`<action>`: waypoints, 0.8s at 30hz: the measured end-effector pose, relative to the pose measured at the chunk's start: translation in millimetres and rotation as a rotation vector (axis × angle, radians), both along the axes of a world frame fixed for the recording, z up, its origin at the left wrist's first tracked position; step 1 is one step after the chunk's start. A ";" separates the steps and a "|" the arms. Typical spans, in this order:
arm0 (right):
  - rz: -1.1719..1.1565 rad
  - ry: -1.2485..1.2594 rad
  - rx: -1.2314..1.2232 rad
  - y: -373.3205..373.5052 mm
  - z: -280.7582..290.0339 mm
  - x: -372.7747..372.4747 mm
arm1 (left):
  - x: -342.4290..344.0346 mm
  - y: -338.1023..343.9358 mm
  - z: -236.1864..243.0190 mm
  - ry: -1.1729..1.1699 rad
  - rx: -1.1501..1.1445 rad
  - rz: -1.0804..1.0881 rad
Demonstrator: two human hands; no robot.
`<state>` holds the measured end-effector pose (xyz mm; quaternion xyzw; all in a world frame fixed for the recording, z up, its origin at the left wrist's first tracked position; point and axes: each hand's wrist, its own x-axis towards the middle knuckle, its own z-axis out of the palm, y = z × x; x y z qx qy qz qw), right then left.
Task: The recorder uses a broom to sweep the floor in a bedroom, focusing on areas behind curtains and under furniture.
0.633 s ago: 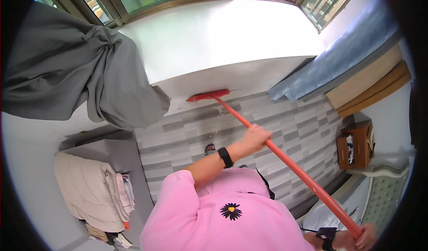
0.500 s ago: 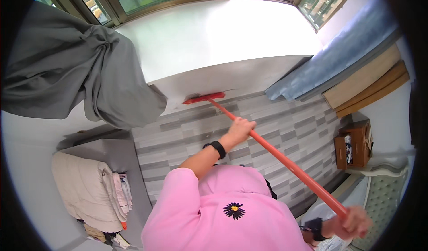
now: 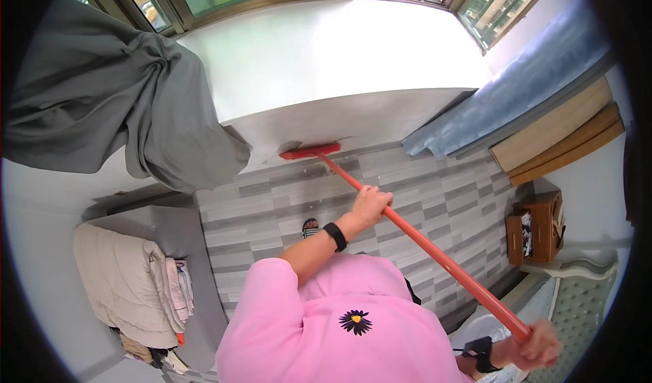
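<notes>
While my left hand (image 3: 371, 205) steers, my right hand (image 3: 536, 346) anchors

Both wrap the long, round, red-orange pole (image 3: 448, 266): left partway down, right at its upper end. Its narrow red head (image 3: 311, 152) sits at the foot of the white wall (image 3: 380, 116), by the grey-striped floor (image 3: 292, 194). I'd judge light, even pressure best, the head lined along the wall.

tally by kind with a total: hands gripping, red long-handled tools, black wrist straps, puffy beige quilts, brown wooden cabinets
Bare hands, left hand and right hand: 2
Long red-handled tool: 1
Black wrist straps: 2
Puffy beige quilt: 1
Brown wooden cabinet: 1
Total: 7
</notes>
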<state>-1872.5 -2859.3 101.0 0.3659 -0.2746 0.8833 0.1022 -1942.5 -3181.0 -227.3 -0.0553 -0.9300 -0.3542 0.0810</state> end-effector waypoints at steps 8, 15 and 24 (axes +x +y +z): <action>0.098 -0.029 0.039 8.9 -16.1 3.8 | 0.5 -12.3 -7.2 0.024 -0.045 0.012; 0.286 0.126 0.312 -7.3 -35.4 -29.2 | 23.9 -10.7 -43.4 -0.082 -0.032 0.078; 0.800 0.353 0.197 -3.7 14.9 -29.9 | 52.2 -26.6 28.1 0.027 0.028 0.146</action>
